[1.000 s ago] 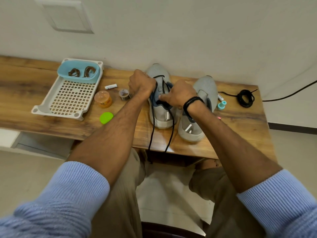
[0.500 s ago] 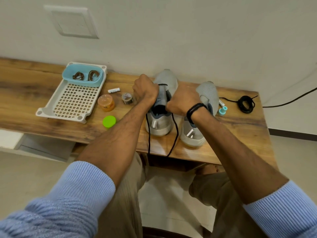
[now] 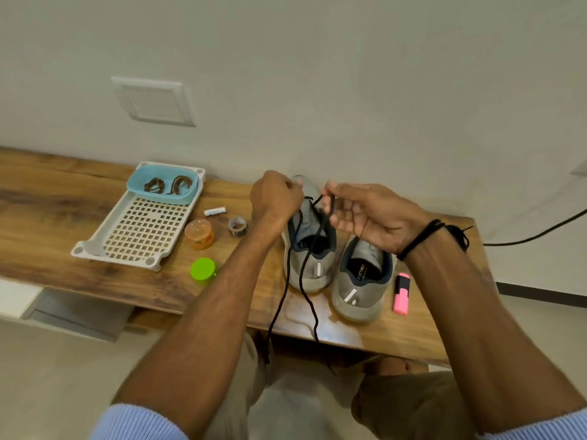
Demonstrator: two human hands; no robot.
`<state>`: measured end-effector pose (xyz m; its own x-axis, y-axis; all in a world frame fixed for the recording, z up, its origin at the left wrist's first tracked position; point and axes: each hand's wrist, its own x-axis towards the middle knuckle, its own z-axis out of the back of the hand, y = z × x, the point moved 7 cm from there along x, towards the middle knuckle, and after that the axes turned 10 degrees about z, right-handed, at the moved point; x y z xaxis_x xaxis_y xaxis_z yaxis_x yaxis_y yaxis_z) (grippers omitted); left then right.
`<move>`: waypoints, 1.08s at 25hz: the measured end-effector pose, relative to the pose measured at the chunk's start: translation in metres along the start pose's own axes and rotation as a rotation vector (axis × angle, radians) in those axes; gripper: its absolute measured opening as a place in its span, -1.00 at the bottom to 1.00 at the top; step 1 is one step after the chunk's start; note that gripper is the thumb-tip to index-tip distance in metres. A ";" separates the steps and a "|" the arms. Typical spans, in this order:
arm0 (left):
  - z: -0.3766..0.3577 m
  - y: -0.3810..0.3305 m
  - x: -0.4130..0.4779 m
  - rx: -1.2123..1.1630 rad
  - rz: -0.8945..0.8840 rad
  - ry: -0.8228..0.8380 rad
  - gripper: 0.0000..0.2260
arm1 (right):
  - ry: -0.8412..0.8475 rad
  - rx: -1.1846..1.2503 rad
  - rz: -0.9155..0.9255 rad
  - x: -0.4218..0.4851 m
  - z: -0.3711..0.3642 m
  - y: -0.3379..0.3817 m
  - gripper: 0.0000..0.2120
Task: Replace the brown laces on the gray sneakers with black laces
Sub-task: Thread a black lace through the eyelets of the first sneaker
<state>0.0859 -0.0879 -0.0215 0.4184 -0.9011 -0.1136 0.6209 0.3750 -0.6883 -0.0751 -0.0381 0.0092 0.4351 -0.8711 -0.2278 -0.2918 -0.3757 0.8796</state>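
Both hands have lifted off the left gray sneaker (image 3: 309, 249) since a moment ago. Right hand (image 3: 365, 217), palm turned up, pinches the black lace (image 3: 316, 328) at its fingertips. Left hand (image 3: 275, 198), at nine o'clock from it, is curled tight around the other strand. Both lace ends trail toward six o'clock, past the table (image 3: 63, 198) edge. Brown laces (image 3: 154, 185) lie in a blue bowl (image 3: 135, 185) at ten o'clock.
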 end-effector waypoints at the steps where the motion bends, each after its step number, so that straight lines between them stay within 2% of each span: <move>1: 0.002 -0.005 -0.009 -0.219 0.033 0.131 -0.61 | -0.057 0.111 0.049 0.005 0.006 0.002 -0.88; 2: -0.005 -0.009 -0.025 -0.434 0.121 0.384 -0.55 | -0.129 0.194 0.102 0.009 0.014 0.003 -0.91; 3: -0.015 -0.013 -0.044 -0.546 0.222 0.674 -0.48 | -0.202 0.264 0.144 0.014 0.022 0.003 -0.93; 4: -0.020 -0.015 -0.061 -0.532 0.272 0.905 -0.44 | -0.285 0.322 0.167 0.017 0.031 0.002 -0.94; 5: -0.020 -0.013 -0.069 -0.493 0.267 1.025 -0.46 | -0.375 0.363 0.173 0.019 0.041 0.000 -0.94; 6: -0.016 -0.011 -0.068 -0.481 0.243 1.043 -0.54 | -0.479 0.364 0.164 0.019 0.054 -0.004 -0.94; 8: -0.003 -0.005 -0.050 -0.558 0.256 0.918 -0.72 | -0.762 0.190 0.152 0.010 0.088 -0.008 -0.90; 10: 0.010 0.005 -0.032 -0.597 0.276 0.747 -0.78 | -1.045 -0.337 0.146 -0.007 0.118 0.003 -0.80; 11: 0.013 0.008 -0.028 -0.578 0.268 0.698 -0.78 | -1.116 -0.659 0.173 -0.013 0.118 0.016 -0.76; 12: 0.012 0.008 -0.026 -0.557 0.246 0.682 -0.78 | -1.115 -0.932 0.265 -0.016 0.107 0.033 -0.72; 13: 0.010 0.005 -0.028 -0.536 0.216 0.692 -0.78 | -0.999 -1.072 0.399 -0.014 0.089 0.045 -0.67; 15: 0.006 -0.007 -0.035 -0.484 0.144 0.739 -0.77 | -0.535 -0.992 0.537 0.003 0.045 0.049 -0.61; 16: 0.004 -0.012 -0.037 -0.463 0.115 0.759 -0.77 | -0.287 -0.882 0.500 0.010 0.023 0.040 -0.64; 17: 0.004 -0.015 -0.037 -0.453 0.101 0.771 -0.77 | -0.122 -0.818 0.459 0.013 0.010 0.030 -0.70; 18: 0.005 -0.016 -0.035 -0.455 0.102 0.772 -0.76 | -0.118 -0.815 0.455 0.015 0.012 0.025 -0.78; 19: 0.007 -0.013 -0.032 -0.461 0.115 0.758 -0.75 | -0.244 -0.843 0.457 0.016 0.024 0.026 -0.85; 22: 0.015 0.001 -0.019 -0.419 0.133 0.624 -0.75 | -0.828 -1.086 0.391 -0.001 0.078 0.041 -0.83; 23: 0.016 0.003 -0.018 -0.369 0.106 0.574 -0.75 | -0.872 -1.193 0.378 -0.002 0.080 0.043 -0.81; 24: 0.014 0.001 -0.018 -0.317 0.068 0.541 -0.74 | -0.771 -1.281 0.403 0.007 0.074 0.039 -0.77; 25: 0.011 -0.002 -0.020 -0.280 0.033 0.536 -0.74 | -0.564 -1.318 0.430 0.019 0.060 0.031 -0.70; 26: 0.006 -0.007 -0.021 -0.270 0.008 0.554 -0.74 | -0.360 -1.259 0.429 0.030 0.044 0.018 -0.64; 27: 0.002 -0.010 -0.023 -0.280 0.001 0.574 -0.75 | -0.234 -1.135 0.413 0.035 0.030 0.007 -0.65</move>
<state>0.0721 -0.0707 -0.0106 -0.0513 -0.9030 -0.4266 0.3911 0.3749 -0.8405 -0.0877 -0.0811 -0.0049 0.2883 -0.9390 0.1873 0.5857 0.3277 0.7413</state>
